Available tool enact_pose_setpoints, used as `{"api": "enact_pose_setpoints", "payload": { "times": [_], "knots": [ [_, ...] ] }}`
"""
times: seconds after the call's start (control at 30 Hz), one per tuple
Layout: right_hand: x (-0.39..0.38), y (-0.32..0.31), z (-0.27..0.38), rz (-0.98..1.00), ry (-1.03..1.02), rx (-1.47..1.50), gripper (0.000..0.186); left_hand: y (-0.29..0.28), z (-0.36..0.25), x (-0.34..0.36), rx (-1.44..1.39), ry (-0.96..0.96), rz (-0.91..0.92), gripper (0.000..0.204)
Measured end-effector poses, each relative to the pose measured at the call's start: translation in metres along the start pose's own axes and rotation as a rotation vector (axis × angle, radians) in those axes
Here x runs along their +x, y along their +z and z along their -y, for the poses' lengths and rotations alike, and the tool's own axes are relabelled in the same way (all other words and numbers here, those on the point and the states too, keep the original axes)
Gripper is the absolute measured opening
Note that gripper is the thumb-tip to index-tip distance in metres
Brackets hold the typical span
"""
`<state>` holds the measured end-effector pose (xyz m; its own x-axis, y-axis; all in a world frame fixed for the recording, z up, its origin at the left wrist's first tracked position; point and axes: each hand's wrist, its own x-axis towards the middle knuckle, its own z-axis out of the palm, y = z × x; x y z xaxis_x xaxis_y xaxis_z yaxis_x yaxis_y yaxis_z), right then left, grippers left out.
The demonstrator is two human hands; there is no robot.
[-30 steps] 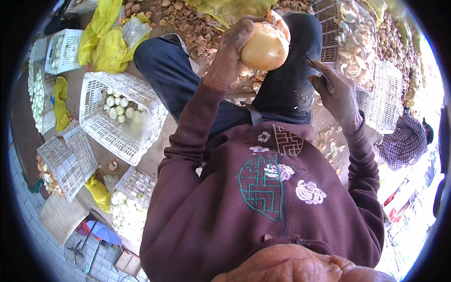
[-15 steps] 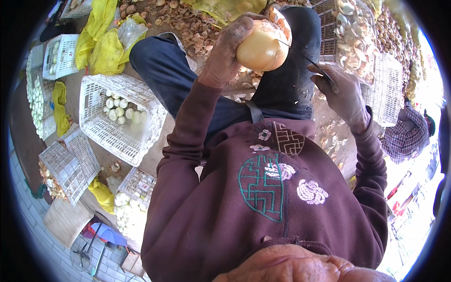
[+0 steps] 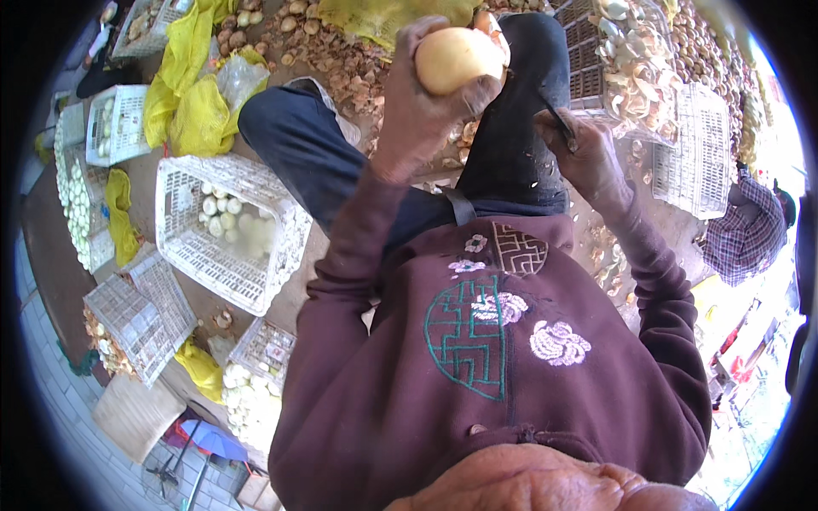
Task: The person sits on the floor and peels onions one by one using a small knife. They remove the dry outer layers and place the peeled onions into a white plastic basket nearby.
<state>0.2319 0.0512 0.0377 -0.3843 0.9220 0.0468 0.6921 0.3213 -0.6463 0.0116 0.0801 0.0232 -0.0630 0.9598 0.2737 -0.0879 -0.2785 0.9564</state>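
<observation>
My left hand (image 3: 423, 102) is wrapped round a large pale onion (image 3: 458, 61), fingers behind it and thumb along its lower side. Loose brown skin (image 3: 492, 32) hangs at the onion's right side. My right hand (image 3: 586, 153) is closed round a knife (image 3: 558, 117), to the right of my leg and apart from the onion. The dark blade points up and to the left; its handle is mostly hidden in my fingers.
A white crate (image 3: 234, 230) at my left holds several peeled onions (image 3: 223, 213). Another crate (image 3: 588, 72), at upper right, is heaped with onion skins (image 3: 635, 77). Yellow mesh bags (image 3: 200, 115) lie at upper left. A person in a checked shirt (image 3: 748, 234) is at far right.
The onion has turned in my left hand and shifted slightly left and up, with the thumb now across its lower side. The knife has drawn away from the onion, down to the right.
</observation>
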Motion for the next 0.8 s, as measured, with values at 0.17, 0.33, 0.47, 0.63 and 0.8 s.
{"api": "enact_pose_setpoints", "payload": {
  "times": [0.17, 0.33, 0.47, 0.63, 0.8],
  "knots": [
    [0.008, -0.005, -0.013, 0.006, -0.09, -0.062, 0.009, -0.003, -0.003, -0.011, -0.348, -0.362, 0.017, 0.053],
    [0.009, 0.0, -0.01, 0.039, -0.077, -0.096, 0.013, -0.003, 0.002, -0.024, -0.526, -0.406, -0.057, 0.044],
    [0.004, 0.0, -0.015, -0.033, -0.171, -0.154, 0.028, -0.01, -0.01, -0.015, -0.242, -0.251, 0.078, 0.052],
    [0.023, -0.012, -0.036, -0.101, -0.438, -0.204, 0.041, -0.014, -0.013, -0.019, -1.427, -0.889, 0.37, 0.059],
    [0.009, 0.001, -0.035, -0.042, -0.374, -0.115, 0.048, -0.009, -0.019, -0.024, -0.856, -0.648, 0.222, 0.065]
  ]
}}
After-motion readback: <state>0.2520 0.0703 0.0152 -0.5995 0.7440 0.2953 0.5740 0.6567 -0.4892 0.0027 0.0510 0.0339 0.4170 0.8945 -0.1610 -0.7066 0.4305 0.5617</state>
